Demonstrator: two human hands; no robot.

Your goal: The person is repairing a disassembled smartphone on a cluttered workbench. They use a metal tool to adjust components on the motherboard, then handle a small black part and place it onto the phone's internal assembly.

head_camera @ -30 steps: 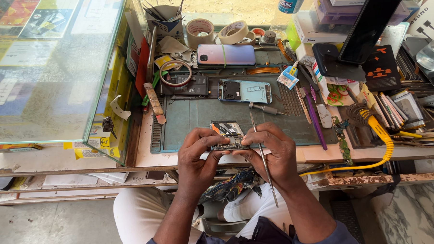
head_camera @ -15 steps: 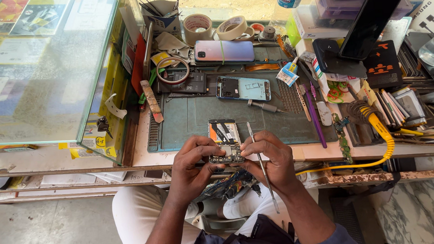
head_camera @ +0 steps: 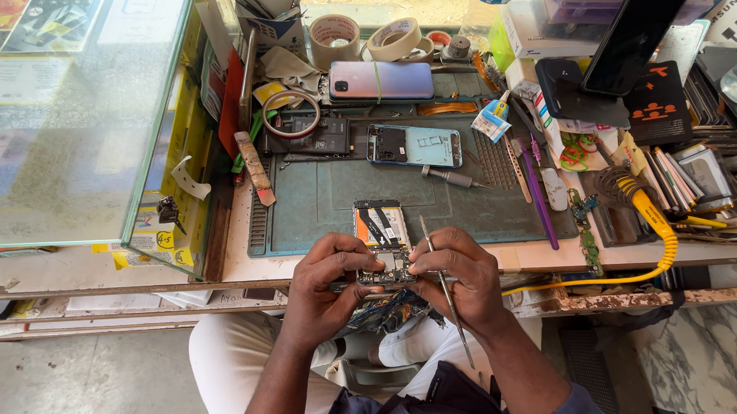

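Both sets of fingertips pinch the near end of an opened phone (head_camera: pixel 382 239) at the front edge of the green work mat (head_camera: pixel 442 204). The left hand (head_camera: pixel 326 286) closes thumb and forefinger on the phone's left side; the right hand (head_camera: pixel 461 281) grips its right side, with thin metal tweezers (head_camera: pixel 443 290) tucked between its fingers and angled back toward the wrist. The phone lies back-open, its orange battery and black ribbon cables showing, pointing toward 12 o'clock. Farther out at 12 o'clock lie a blue phone frame (head_camera: pixel 415 146) and a small screwdriver (head_camera: pixel 451 177). Beyond them rests a pink-violet phone (head_camera: pixel 380 80). At 3 o'clock a yellow cable (head_camera: pixel 659 229) curves along the bench; at 9 o'clock stands a glass case (head_camera: pixel 71 119).
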